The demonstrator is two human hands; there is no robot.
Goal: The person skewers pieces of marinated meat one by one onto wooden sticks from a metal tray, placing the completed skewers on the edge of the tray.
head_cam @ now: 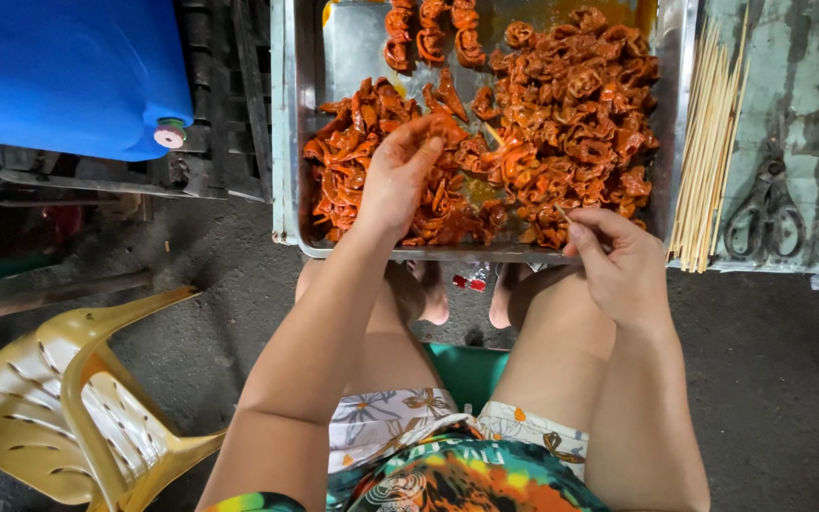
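A metal tray (288,142) holds a heap of orange-red marinated meat pieces (571,114). A few threaded rows of the same meat (428,33) lie at the tray's far edge. My left hand (395,175) reaches into the heap and pinches one piece between its fingertips. My right hand (618,261) hovers at the tray's near right corner, fingers closed on a thin wooden skewer whose tip points into the meat. My bare knees sit under the tray's near rim.
A bundle of bamboo skewers (708,142) lies right of the tray, with dark scissors (762,204) beside it on a worn green surface. A blue plastic jug (68,71) stands top left. A yellow plastic chair (68,398) lies at lower left on the dark floor.
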